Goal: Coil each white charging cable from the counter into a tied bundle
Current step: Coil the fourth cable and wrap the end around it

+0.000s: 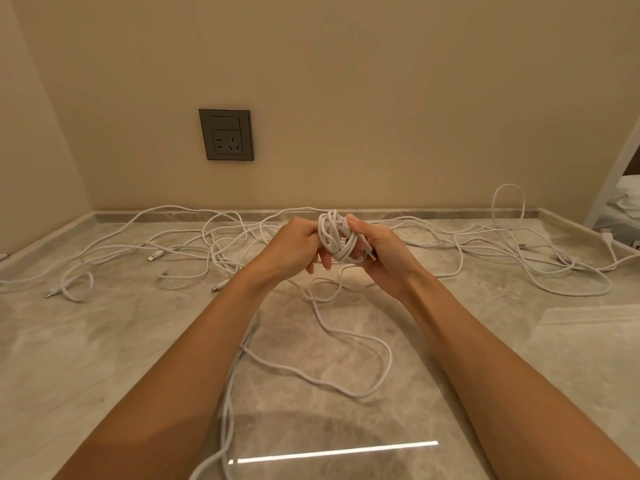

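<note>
Above the middle of the grey-beige marble table (104, 341), a small coil of white charging cable (337, 237) is held up between both hands. The right hand (381, 254) carries it, fingers (351, 221) curled round the loops. The left hand (298, 242) grips the near-left edge of the coil, its fingers bent in around the strands. Several turns are already wound, but the coil looks uneven. I see no wrap or knot binding it, though the strands overlap too tightly to be sure. A loose tail (346, 332) drops from under the coil and wanders in wide bends over the table towards the person. A good length of this cable is therefore probably yet to be wound.

Everything else is left to do. Loose white charging cables (221, 251) sprawl across the back of the table from the left corner to the right edge. They cross one another in tangles, and white connector plugs (155, 255) lie here and there among them. At least one strand runs out of view at the left. No finished, tied bundle shows anywhere on the table. My reading is that the task is at an early stage. One cable is partly coiled and untied. The rest look untouched and will likely need teasing apart before each can be wound.
</note>
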The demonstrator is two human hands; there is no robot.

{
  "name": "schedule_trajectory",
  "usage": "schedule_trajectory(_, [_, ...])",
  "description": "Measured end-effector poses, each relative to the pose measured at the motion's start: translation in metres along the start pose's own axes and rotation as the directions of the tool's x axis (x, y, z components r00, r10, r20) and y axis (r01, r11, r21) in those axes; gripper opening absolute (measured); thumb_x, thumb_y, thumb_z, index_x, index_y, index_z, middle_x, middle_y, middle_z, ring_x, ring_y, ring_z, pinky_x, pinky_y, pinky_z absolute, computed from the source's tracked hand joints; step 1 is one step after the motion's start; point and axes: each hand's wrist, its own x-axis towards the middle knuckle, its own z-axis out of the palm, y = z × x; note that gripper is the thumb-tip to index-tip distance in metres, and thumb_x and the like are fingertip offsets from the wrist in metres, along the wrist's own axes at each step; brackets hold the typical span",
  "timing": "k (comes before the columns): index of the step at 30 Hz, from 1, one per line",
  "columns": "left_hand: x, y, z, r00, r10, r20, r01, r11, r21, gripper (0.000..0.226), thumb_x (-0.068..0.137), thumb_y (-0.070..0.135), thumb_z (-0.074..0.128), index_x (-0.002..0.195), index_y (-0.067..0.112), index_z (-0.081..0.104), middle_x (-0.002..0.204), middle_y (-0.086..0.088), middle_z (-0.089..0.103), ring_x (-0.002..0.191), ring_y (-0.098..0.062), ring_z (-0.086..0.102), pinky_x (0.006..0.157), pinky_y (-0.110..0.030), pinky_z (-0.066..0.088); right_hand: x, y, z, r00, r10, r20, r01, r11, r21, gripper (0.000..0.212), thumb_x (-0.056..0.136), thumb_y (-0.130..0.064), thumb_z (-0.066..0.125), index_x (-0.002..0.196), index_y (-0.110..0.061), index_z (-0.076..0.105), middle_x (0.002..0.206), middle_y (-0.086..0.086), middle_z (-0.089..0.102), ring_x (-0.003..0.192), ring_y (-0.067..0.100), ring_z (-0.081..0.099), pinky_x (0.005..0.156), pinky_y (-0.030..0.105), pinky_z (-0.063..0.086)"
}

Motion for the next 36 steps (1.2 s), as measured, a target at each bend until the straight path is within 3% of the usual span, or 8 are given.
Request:
schedule_trajectory(5, [-0.003,-0.004,-0.003,0.996,0.002,0.090,-0.006,0.999,0.038,0.034,0.090,-0.003,0.046,0.068,0.015,0.065,0.045,0.007,0.059,0.038,0.000,0.047,0.042,-0.012,0.041,0.001,0.004,-0.004,0.998,0.050,-0.028,-0.052,0.996,-0.071,0.032,0.097,-0.019,0.039,0.072,-0.009,0.057,0.052,0.000,0.048,0.054,0.011,0.041,0.059,0.025,0.034])
schedule_trajectory(9, [-0.003,-0.011,-0.010,0.998,-0.055,0.031,0.055,0.998,0.022,0.022,0.084,-0.002,0.056,0.076,0.011,0.073,0.055,0.004,0.064,0.046,0.003,0.050,0.044,-0.012,0.043,0.004,0.008,-0.003,0.994,0.110,0.019,-0.108,0.992,-0.067,0.024,0.091,-0.018,0.044,0.085,-0.002,0.060,0.083,0.017,0.045,0.075,0.028,0.045,0.064,0.027,0.040])
schedule_trajectory(12, [-0.003,-0.011,-0.013,0.993,-0.090,0.074,0.099,0.987,-0.125,0.021,0.083,0.005,0.064,0.083,0.025,0.072,0.068,0.005,0.069,0.058,0.003,0.059,0.046,-0.013,0.046,0.002,0.005,-0.004,0.989,0.137,0.054,-0.141,0.986,0.087,0.025,0.092,-0.015,0.042,0.089,-0.004,0.064,0.082,0.012,0.054,0.070,0.018,0.055,0.063,0.022,0.048])
schedule_trajectory(16, [-0.003,-0.009,-0.011,0.984,-0.098,0.147,0.125,0.973,-0.193,0.020,0.083,0.007,0.064,0.084,0.026,0.070,0.072,0.005,0.071,0.066,-0.004,0.065,0.052,-0.015,0.050,0.002,0.005,-0.008,0.984,0.149,0.099,-0.163,0.975,0.152,0.029,0.094,-0.017,0.040,0.102,-0.002,0.063,0.095,0.011,0.062,0.087,0.021,0.058,0.096,0.038,0.045])
schedule_trajectory(18, [-0.003,-0.010,-0.009,0.985,-0.103,0.140,0.129,0.973,-0.189,0.013,0.083,0.006,0.063,0.091,0.013,0.070,0.076,-0.003,0.069,0.064,-0.006,0.063,0.054,-0.013,0.049,0.001,0.003,-0.006,0.983,0.155,0.097,-0.166,0.979,0.120,0.028,0.095,-0.017,0.039,0.097,-0.006,0.065,0.089,0.008,0.065,0.080,0.018,0.060,0.085,0.033,0.049])
schedule_trajectory(22, [0.000,-0.009,-0.003,0.984,-0.177,0.023,0.178,0.959,-0.221,0.018,0.083,0.003,0.064,0.068,0.008,0.055,0.065,-0.007,0.061,0.049,-0.005,0.057,0.047,-0.012,0.045,0.001,0.006,0.003,0.992,0.125,-0.027,-0.125,0.992,0.008,0.022,0.089,-0.006,0.042,0.080,-0.006,0.062,0.066,0.006,0.056,0.059,0.014,0.050,0.056,0.020,0.043])
schedule_trajectory(27, [0.001,-0.008,0.005,0.962,-0.255,-0.097,0.232,0.951,-0.202,0.032,0.082,0.001,0.063,0.060,0.012,0.043,0.056,-0.008,0.056,0.035,-0.005,0.056,0.036,-0.015,0.043,0.007,0.012,0.008,0.980,0.131,-0.149,-0.129,0.991,0.022,0.013,0.094,-0.009,0.048,0.104,-0.015,0.051,0.073,0.005,0.059,0.056,0.013,0.052,0.045,0.019,0.043])
schedule_trajectory(36, [-0.002,0.000,0.007,0.854,-0.137,-0.502,0.184,0.982,0.044,0.032,0.084,0.012,0.059,0.060,0.012,0.038,0.075,-0.022,0.062,0.052,-0.033,0.065,0.044,-0.037,0.054,0.004,0.015,0.021,0.999,0.013,0.036,-0.007,0.986,-0.164,0.038,0.088,-0.045,0.054,0.110,-0.014,0.055,0.092,0.001,0.063,0.081,0.017,0.059,0.090,0.041,0.048])
